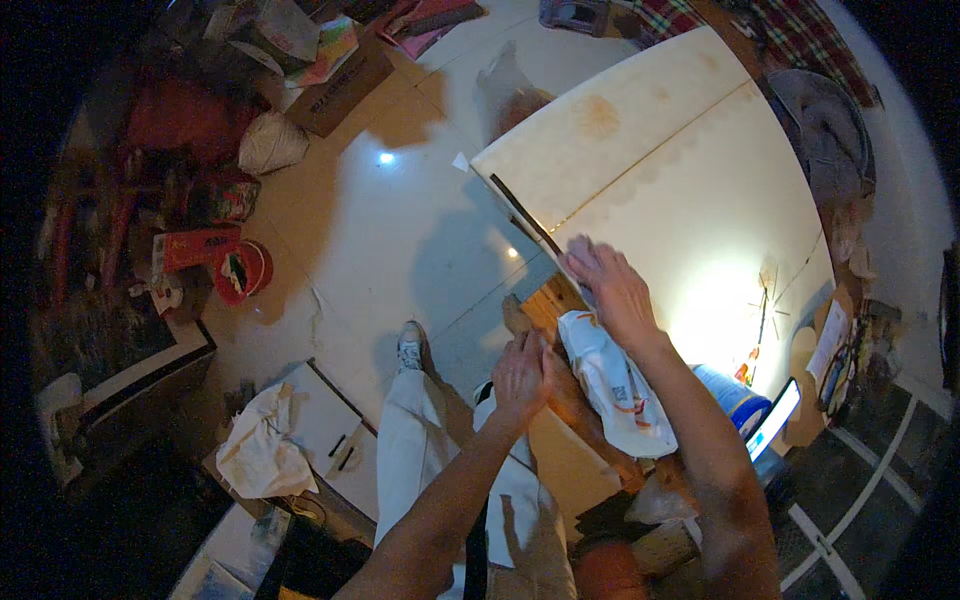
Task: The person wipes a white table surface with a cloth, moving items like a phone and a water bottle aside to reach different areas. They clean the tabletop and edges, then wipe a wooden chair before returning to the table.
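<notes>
My right hand (pixel 619 296) is at the near edge of a white tabletop (pixel 697 165), its fingers over a crumpled pinkish cloth (pixel 583 249). A dark strip (pixel 525 214) runs along that edge towards the cloth. Lower and to the left, above my knee, is my left hand (pixel 521 375), its fingers curled. A small brown object (pixel 514 311) shows just beyond those fingertips; whether they grip it is unclear. Beneath my right forearm lies a white plastic packet (pixel 619 390) with orange print, beside a brown wooden surface (pixel 555 296).
On the tabletop's right stand a blue can (pixel 731 397) and a lit phone (pixel 776 420). A bright light glares there. Left on the floor are a red bucket (pixel 255 270) and a cardboard box (pixel 341 82). A white cloth (pixel 270 446) lies on a low cabinet (pixel 349 442).
</notes>
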`<act>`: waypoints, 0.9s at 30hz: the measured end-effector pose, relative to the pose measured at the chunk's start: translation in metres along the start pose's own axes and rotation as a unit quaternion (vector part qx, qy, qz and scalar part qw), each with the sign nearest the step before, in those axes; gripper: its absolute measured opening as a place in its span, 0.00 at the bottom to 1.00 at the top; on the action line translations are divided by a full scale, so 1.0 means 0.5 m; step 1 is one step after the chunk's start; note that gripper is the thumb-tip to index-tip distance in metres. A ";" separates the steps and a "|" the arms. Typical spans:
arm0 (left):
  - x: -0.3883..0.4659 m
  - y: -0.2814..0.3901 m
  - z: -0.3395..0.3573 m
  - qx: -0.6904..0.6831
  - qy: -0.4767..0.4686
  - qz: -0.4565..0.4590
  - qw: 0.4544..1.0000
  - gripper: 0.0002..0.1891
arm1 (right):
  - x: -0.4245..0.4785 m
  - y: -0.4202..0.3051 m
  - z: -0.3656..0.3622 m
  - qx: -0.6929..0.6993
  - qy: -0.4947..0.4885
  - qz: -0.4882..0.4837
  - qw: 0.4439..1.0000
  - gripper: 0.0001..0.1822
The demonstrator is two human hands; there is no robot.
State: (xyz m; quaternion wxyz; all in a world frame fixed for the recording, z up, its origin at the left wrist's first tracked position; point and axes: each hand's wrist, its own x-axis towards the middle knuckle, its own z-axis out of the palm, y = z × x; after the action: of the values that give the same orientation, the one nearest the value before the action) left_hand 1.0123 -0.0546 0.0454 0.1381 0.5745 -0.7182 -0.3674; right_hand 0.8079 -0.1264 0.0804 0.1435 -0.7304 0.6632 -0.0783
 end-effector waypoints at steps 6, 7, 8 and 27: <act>0.005 0.012 0.003 -0.002 -0.003 0.024 1.000 0.15 | 0.037 0.020 0.028 -0.041 0.017 -0.035 0.998 0.27; 0.004 0.013 0.005 -0.003 -0.004 0.025 1.000 0.15 | 0.050 0.019 0.034 -0.044 0.010 -0.029 0.999 0.27; 0.003 0.014 0.008 -0.004 -0.005 0.027 1.000 0.16 | 0.055 0.018 0.035 -0.048 0.003 -0.022 0.999 0.27; 0.144 0.001 -0.112 -0.622 -0.019 -0.283 0.730 0.21 | 0.099 -0.026 -0.118 0.196 -0.019 0.099 0.975 0.31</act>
State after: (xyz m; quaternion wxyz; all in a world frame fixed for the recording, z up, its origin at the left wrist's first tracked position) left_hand 1.0248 -0.1420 0.0684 0.3405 0.5300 -0.1354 -0.7648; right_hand 0.8076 -0.1808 0.1368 0.3038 -0.6202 0.7009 -0.1781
